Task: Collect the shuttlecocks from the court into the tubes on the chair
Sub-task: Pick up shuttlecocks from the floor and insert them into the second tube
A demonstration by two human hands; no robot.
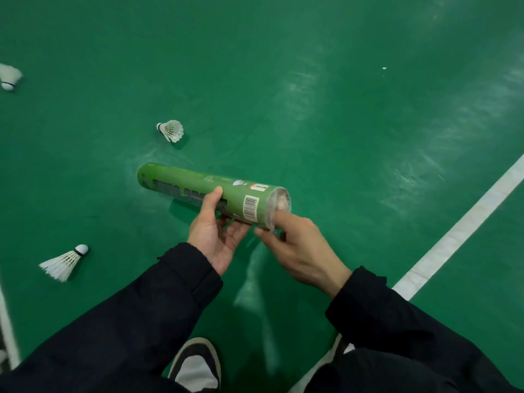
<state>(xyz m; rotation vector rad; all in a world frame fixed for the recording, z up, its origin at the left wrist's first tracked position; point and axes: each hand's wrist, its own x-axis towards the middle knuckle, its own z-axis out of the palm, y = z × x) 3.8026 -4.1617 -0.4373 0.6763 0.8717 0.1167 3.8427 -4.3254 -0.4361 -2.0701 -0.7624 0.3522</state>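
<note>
A green shuttlecock tube (198,188) lies almost level above the court floor. My left hand (215,234) grips it from below near the middle, thumb over the top. My right hand (295,248) pinches the clear cap (279,204) on the tube's right end; something pale shows through it. Three white shuttlecocks lie on the green floor: one (171,130) just beyond the tube's far end, one (63,262) at the lower left, one (10,76) at the far left edge.
A white court line (459,231) runs diagonally at the right, another white line (7,330) at the lower left edge. My shoe (197,364) stands on the floor at the bottom centre. No chair is in view.
</note>
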